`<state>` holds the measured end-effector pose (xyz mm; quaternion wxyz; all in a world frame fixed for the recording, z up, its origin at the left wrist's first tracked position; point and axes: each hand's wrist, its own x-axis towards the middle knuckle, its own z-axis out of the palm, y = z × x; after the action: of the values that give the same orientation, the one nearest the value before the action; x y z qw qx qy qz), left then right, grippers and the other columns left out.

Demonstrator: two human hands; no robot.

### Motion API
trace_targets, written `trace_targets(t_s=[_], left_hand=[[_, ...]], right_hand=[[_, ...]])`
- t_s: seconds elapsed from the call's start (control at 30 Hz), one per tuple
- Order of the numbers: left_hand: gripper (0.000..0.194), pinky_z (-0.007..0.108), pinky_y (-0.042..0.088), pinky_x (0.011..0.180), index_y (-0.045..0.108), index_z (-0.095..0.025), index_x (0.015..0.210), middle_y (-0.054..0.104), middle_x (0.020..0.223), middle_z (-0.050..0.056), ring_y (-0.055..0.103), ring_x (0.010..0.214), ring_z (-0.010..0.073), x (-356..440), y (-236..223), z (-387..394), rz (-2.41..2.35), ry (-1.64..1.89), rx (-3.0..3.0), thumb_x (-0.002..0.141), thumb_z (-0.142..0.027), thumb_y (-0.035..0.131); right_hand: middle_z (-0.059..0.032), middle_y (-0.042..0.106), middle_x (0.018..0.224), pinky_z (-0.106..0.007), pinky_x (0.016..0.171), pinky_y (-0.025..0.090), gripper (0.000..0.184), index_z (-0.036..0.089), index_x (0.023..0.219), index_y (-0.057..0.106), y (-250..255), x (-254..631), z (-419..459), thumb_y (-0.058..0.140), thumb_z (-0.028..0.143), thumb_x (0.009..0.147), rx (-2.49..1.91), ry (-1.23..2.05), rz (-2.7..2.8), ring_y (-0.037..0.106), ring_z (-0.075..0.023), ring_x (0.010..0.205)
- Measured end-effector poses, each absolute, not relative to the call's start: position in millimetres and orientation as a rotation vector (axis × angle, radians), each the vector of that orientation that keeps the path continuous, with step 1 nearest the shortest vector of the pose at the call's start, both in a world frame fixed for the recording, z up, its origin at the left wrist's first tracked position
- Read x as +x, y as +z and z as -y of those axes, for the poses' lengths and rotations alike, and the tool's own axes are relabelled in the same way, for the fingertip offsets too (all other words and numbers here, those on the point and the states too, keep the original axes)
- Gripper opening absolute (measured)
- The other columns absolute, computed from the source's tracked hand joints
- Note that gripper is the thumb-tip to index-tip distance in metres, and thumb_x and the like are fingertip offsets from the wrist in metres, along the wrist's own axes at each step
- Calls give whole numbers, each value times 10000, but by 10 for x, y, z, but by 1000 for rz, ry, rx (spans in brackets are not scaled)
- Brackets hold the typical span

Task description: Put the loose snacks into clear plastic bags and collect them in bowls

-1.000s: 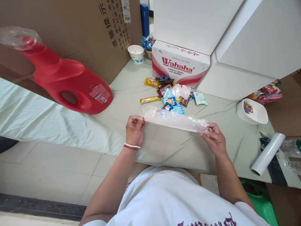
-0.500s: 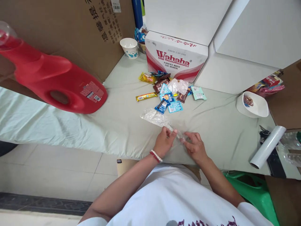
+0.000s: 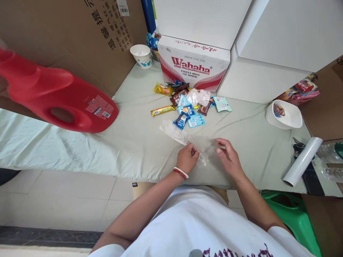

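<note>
My left hand [image 3: 188, 157], with a beaded bracelet at its wrist, is closed on a clear plastic bag [image 3: 174, 132]. The crinkled bag spreads away from the fist on the far left side, and another part of it shows to the right of the fingers. To the right, my right hand [image 3: 228, 157] has its fingers apart and holds nothing that I can make out. Beyond the bag lies a loose pile of wrapped snacks, among them a blue packet [image 3: 181, 121], a light blue packet [image 3: 196, 120] and a yellow stick packet [image 3: 162, 110].
A big red jug [image 3: 80, 103] stands at the left. Behind the snacks is a Wahaha carton [image 3: 194, 66], with a paper cup [image 3: 142, 57] beside it. At the right are a white bowl [image 3: 284, 119] and a roll of plastic film [image 3: 302, 162].
My right hand has come off the plastic bag and moved right, its fingers opening. My left hand has kept its grip and curled tighter. The view has shifted slightly.
</note>
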<state>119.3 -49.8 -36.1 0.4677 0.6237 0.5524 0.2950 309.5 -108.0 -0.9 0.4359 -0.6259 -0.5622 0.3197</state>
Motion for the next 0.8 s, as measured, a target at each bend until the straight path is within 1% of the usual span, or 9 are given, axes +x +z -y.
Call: trace_targets(t_s=[0.07,0.13,0.17,0.23,0.37,0.5,0.63,0.7,0.8], left_hand=[[190,278,278,620,553,-222,658,531,601,-33,458,584,149,1218,-332,519,-1341,763,1572,750,-183,714],[173,274,302,613,564,-226,698,547,619,-35,471,587,148,1219,-320,540,-1280,789,1539,746,-211,730],[163,272,321,607,569,-227,722,556,622,-37,483,579,147,1207,-318,548,-1232,785,1480,768,-256,724],[207,271,362,594,568,-228,753,562,598,-41,498,549,144,1158,-321,555,-1144,767,1324,845,-387,663],[366,265,397,593,519,-226,723,519,542,-55,475,523,128,985,-318,529,-1183,841,1157,929,-529,517],[335,264,414,604,516,-225,740,512,571,-52,483,550,131,801,-328,498,-1330,833,1184,947,-488,494],[108,292,460,689,593,-205,877,591,833,13,551,718,161,695,-373,541,-1604,942,1494,794,-242,653],[131,314,480,758,638,-206,888,593,882,37,585,813,186,687,-390,585,-1547,965,1723,783,-137,598],[228,321,495,799,711,-212,893,608,859,47,615,844,192,737,-382,620,-1410,871,1853,866,-114,506]], right_hand=[[-88,683,1205,-431,925,514,413,295,1254,676,-51,2984,929,726,427,866,-1605,796,1510,606,-284,1111],[-75,720,1020,-420,896,500,253,272,1076,741,-154,2879,790,710,413,869,-1626,813,1564,628,-270,998],[-65,717,941,-406,864,498,193,262,984,751,-215,2839,734,676,411,887,-1635,835,1527,632,-252,925],[-43,689,841,-363,760,496,214,245,891,740,-326,2794,661,635,431,902,-1657,891,1332,610,-207,775],[10,610,714,-290,573,449,302,233,885,700,-395,2797,654,706,530,831,-1622,1036,889,518,-153,611],[-18,706,891,-275,593,504,345,239,874,679,-318,2801,728,769,561,787,-1490,1138,699,601,-160,720],[-35,761,1053,-344,766,587,357,253,882,664,-253,2751,795,818,554,769,-1335,1257,624,695,-200,880],[-35,769,1083,-385,842,593,352,258,878,650,-232,2723,815,831,540,771,-1257,1327,596,720,-222,950],[-40,777,1091,-430,921,580,344,262,885,632,-211,2696,828,829,528,790,-1172,1416,576,735,-237,995]])
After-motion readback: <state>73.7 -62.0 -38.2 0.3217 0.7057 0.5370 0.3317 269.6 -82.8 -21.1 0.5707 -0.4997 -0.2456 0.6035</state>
